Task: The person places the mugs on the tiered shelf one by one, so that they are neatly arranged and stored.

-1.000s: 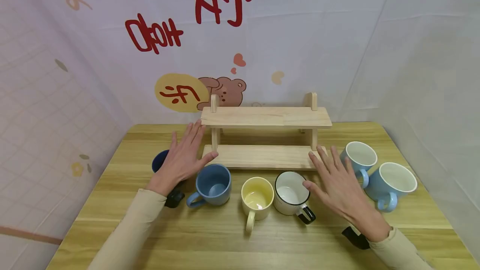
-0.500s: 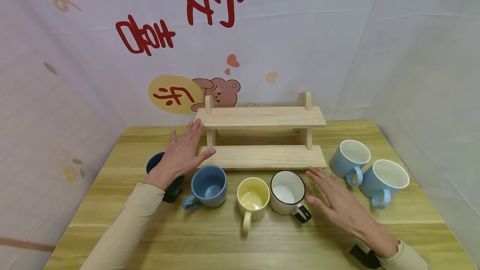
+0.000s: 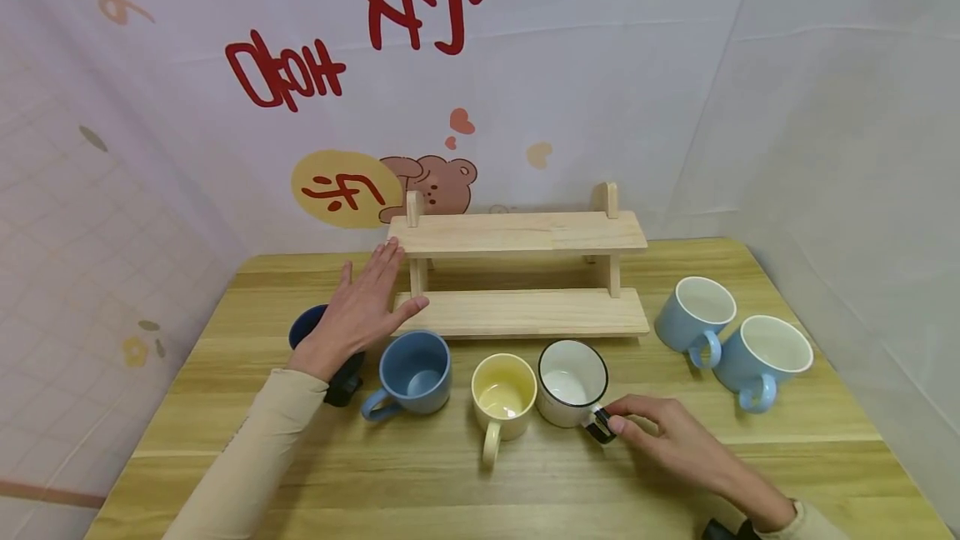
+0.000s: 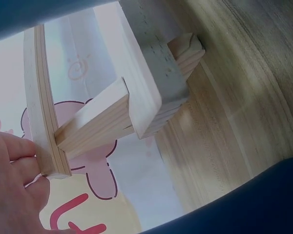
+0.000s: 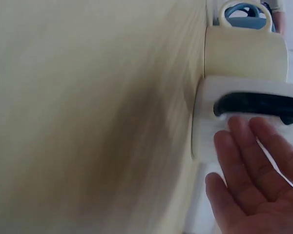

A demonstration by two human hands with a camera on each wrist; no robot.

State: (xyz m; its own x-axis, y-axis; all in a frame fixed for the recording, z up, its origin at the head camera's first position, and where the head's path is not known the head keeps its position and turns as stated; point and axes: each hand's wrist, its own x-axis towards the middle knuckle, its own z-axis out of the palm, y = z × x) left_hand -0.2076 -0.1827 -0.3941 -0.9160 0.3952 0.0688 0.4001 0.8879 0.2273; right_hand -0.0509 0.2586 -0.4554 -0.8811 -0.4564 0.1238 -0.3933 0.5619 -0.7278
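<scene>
A two-tier wooden shelf (image 3: 521, 233) stands at the back of the table. My left hand (image 3: 358, 313) is spread at its left side, fingertips on the end of the upper board, as the left wrist view confirms. My right hand (image 3: 678, 444) is beside a white mug with a black rim (image 3: 561, 407). In the right wrist view its relaxed fingers (image 5: 239, 168) reach right up to the mug's black handle (image 5: 261, 104) without curling round it. Left of that mug are a yellow mug (image 3: 504, 415) and a blue mug (image 3: 417, 386), all upright.
Two light-blue mugs (image 3: 697, 319) (image 3: 761, 361) stand at the right, handles toward the front. A dark-blue mug (image 3: 303, 325) is partly hidden behind the left hand. Behind the wooden table (image 3: 420, 490) hangs a white cloth (image 3: 600, 73) with red characters and a printed bear.
My right hand has come down and left from above the table's right side to the white mug's handle, its fingers drawing together. The left hand has stayed at the shelf. The view has shifted slightly.
</scene>
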